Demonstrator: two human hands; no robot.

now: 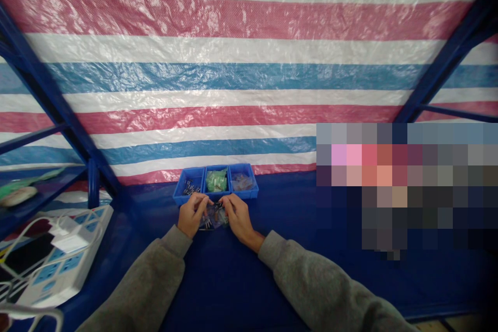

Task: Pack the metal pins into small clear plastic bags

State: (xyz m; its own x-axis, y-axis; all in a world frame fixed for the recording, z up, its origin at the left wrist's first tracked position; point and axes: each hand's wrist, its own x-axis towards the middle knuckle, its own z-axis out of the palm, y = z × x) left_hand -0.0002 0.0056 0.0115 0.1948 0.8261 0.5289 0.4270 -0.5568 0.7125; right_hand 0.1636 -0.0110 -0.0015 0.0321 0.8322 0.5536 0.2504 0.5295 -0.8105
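Observation:
A small clear plastic bag (213, 216) with several small metal pieces in it hangs between my hands, just in front of the blue bins. My left hand (191, 215) pinches its upper left edge between thumb and forefinger. On the other side, the fingers of my right hand (237, 215) are closed at the bag's upper right edge. Dark metal screw-like parts lie in the left bin (182, 194). The middle bin (218, 193) holds green packets, and clear packets fill part of the right bin (254, 192). Fingers hide some of the bag.
Blue tabletop (218, 285) spreads beneath my forearms. A white power strip (73, 270) with plugs and cables lies at the left. Behind stands a striped plastic sheet (249, 78) between blue metal posts (58, 98). The right side is blurred into blocks.

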